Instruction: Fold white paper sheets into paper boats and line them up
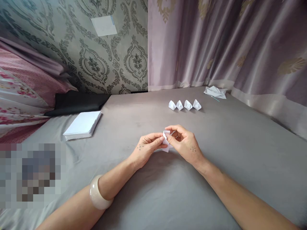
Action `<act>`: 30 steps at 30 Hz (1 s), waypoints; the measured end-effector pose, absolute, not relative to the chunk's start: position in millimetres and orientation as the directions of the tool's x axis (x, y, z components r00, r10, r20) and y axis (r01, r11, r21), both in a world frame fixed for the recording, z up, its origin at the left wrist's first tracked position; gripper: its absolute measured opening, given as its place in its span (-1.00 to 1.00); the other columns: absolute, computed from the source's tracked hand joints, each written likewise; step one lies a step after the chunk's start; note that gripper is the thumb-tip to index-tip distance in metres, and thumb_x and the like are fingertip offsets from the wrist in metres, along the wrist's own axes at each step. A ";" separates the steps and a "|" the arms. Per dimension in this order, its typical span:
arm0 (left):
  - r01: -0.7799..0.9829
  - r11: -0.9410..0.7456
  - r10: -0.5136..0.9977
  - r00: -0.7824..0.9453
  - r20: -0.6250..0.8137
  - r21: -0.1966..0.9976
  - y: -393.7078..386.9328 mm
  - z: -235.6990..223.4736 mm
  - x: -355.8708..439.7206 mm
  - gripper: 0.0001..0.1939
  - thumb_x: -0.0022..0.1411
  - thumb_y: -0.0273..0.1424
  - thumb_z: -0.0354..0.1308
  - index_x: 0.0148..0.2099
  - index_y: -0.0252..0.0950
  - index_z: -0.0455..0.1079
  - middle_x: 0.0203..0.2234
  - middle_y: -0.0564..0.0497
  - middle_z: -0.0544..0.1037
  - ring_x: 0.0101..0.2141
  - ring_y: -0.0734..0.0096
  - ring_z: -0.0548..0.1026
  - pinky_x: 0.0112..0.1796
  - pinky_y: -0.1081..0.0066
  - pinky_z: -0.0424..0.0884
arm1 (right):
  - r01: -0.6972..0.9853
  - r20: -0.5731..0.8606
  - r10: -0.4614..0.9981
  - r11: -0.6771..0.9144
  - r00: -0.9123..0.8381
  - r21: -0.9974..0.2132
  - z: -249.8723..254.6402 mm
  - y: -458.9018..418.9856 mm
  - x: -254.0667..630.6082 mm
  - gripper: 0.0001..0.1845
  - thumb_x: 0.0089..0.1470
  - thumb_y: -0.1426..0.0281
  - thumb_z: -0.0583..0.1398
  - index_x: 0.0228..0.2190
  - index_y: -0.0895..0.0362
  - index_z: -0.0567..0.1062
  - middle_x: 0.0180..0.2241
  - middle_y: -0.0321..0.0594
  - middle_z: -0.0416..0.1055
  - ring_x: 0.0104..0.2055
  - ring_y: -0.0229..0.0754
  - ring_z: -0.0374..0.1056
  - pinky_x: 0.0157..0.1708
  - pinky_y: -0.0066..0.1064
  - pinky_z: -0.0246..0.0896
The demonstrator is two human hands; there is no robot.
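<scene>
A small piece of folded white paper [165, 149] is held in the air between both hands, just above the grey sheet. My left hand [148, 145] pinches its left side between thumb and fingers. From the right, my right hand [183, 140] grips it too, the thumb pressed on the paper and the fingers curled behind. Parts of the folds are covered by the fingers. Beyond the hands stands a row of several small folded white paper shapes [188, 104]. Around the left forearm sits a pale bangle [98, 193].
A thick stack of white paper [82, 124] lies to the left on the grey sheet [134, 115], near a black folded item [76, 101]. At the back right are more folded papers [214, 92] by the curtain [182, 48]. A blurred patch covers the lower left.
</scene>
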State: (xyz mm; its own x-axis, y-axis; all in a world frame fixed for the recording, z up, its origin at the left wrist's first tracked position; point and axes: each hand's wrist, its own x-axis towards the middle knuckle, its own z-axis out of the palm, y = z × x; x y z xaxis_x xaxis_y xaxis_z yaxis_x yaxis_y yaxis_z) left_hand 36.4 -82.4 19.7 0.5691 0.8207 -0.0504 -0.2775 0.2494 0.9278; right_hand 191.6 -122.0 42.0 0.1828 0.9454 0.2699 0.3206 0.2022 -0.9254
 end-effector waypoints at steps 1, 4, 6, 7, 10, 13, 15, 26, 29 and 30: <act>-0.272 0.253 0.818 0.573 -0.055 0.928 -82.8 20.3 36.4 -0.77 0.17 -0.31 0.27 -0.14 -0.28 0.56 -0.22 -0.05 0.60 -0.18 0.33 0.54 -0.10 0.33 0.46 | 0.313 0.278 0.947 0.218 0.162 -0.924 42.1 -122.1 191.9 -0.82 0.03 0.29 0.24 -0.30 0.10 0.51 -0.34 -0.24 0.42 -0.47 -0.31 0.29 -0.45 -0.42 0.27; -0.264 0.272 0.808 0.585 -0.071 0.925 -84.1 22.2 36.6 -0.78 0.18 -0.31 0.26 -0.14 -0.29 0.56 -0.23 -0.05 0.60 -0.16 0.31 0.54 -0.09 0.33 0.46 | 0.321 0.338 0.929 0.277 0.152 -0.906 42.6 -123.1 191.4 -0.90 0.05 0.33 0.22 -0.39 0.09 0.52 -0.38 -0.25 0.43 -0.47 -0.30 0.28 -0.45 -0.43 0.25; -0.272 0.286 0.806 0.587 -0.078 0.919 -85.2 23.2 37.2 -0.78 0.17 -0.32 0.27 -0.15 -0.30 0.56 -0.25 -0.05 0.60 -0.18 0.31 0.54 -0.09 0.31 0.46 | 0.343 0.367 0.918 0.298 0.154 -0.891 43.1 -124.0 190.1 -0.92 0.05 0.37 0.22 -0.43 0.09 0.52 -0.39 -0.27 0.43 -0.48 -0.31 0.27 -0.47 -0.44 0.22; -0.283 0.291 0.809 0.582 -0.078 0.914 -85.6 23.6 37.5 -0.78 0.16 -0.32 0.28 -0.15 -0.30 0.55 -0.25 -0.05 0.60 -0.19 0.32 0.54 -0.10 0.30 0.47 | 0.357 0.376 0.914 0.304 0.152 -0.883 43.5 -124.4 189.4 -0.92 0.05 0.38 0.21 -0.44 0.09 0.51 -0.40 -0.28 0.43 -0.49 -0.32 0.25 -0.48 -0.44 0.21; -0.324 0.289 0.839 0.539 -0.076 0.901 -86.4 24.6 38.1 -0.78 0.13 -0.32 0.31 -0.17 -0.29 0.53 -0.28 -0.02 0.60 -0.25 0.36 0.55 -0.15 0.29 0.50 | 0.394 0.393 0.907 0.309 0.151 -0.866 45.2 -125.8 187.3 -0.93 0.04 0.43 0.21 -0.46 0.09 0.50 -0.44 -0.32 0.40 -0.53 -0.35 0.20 -0.51 -0.47 0.17; -0.332 0.279 0.862 0.500 -0.083 0.901 -87.1 26.0 37.8 -0.81 0.13 -0.31 0.31 -0.24 -0.31 0.52 -0.35 0.00 0.59 -0.31 0.40 0.54 -0.20 0.30 0.52 | 0.427 0.407 0.899 0.309 0.161 -0.850 46.7 -127.3 186.5 -0.93 0.03 0.45 0.21 -0.46 0.08 0.49 -0.47 -0.34 0.38 -0.54 -0.36 0.18 -0.52 -0.48 0.14; -0.326 0.285 0.863 0.496 -0.093 0.902 -87.8 27.0 37.6 -0.81 0.13 -0.30 0.30 -0.25 -0.31 0.53 -0.38 0.01 0.59 -0.32 0.40 0.54 -0.21 0.30 0.53 | 0.444 0.424 0.892 0.319 0.158 -0.837 47.0 -127.9 186.6 -0.92 0.02 0.46 0.20 -0.46 0.07 0.49 -0.47 -0.35 0.37 -0.54 -0.36 0.18 -0.52 -0.47 0.15; -0.337 0.297 0.867 0.488 -0.105 0.894 -88.6 27.8 37.8 -0.81 0.12 -0.30 0.31 -0.27 -0.32 0.55 -0.37 -0.02 0.59 -0.28 0.37 0.54 -0.17 0.32 0.51 | 0.516 0.554 0.827 0.433 0.099 -0.739 41.4 -127.0 187.4 -0.85 0.05 0.53 0.16 -0.43 0.07 0.49 -0.40 -0.29 0.42 -0.52 -0.35 0.22 -0.51 -0.45 0.20; -0.349 0.285 0.871 0.483 -0.090 0.893 -88.7 27.3 37.7 -0.80 0.12 -0.29 0.31 -0.28 -0.33 0.56 -0.36 -0.04 0.59 -0.25 0.35 0.54 -0.11 0.28 0.48 | 0.553 0.606 0.794 0.482 0.054 -0.680 39.6 -127.1 189.6 -0.82 0.08 0.53 0.13 -0.39 0.05 0.51 -0.38 -0.28 0.44 -0.46 -0.32 0.29 -0.47 -0.45 0.24; -0.352 0.282 0.873 0.480 -0.087 0.893 -88.7 27.1 37.8 -0.80 0.12 -0.29 0.31 -0.28 -0.34 0.56 -0.37 -0.04 0.59 -0.26 0.35 0.54 -0.09 0.27 0.47 | 0.575 0.622 0.782 0.493 0.035 -0.653 39.3 -127.1 190.5 -0.81 0.09 0.53 0.13 -0.38 0.04 0.52 -0.37 -0.27 0.45 -0.44 -0.31 0.32 -0.45 -0.45 0.26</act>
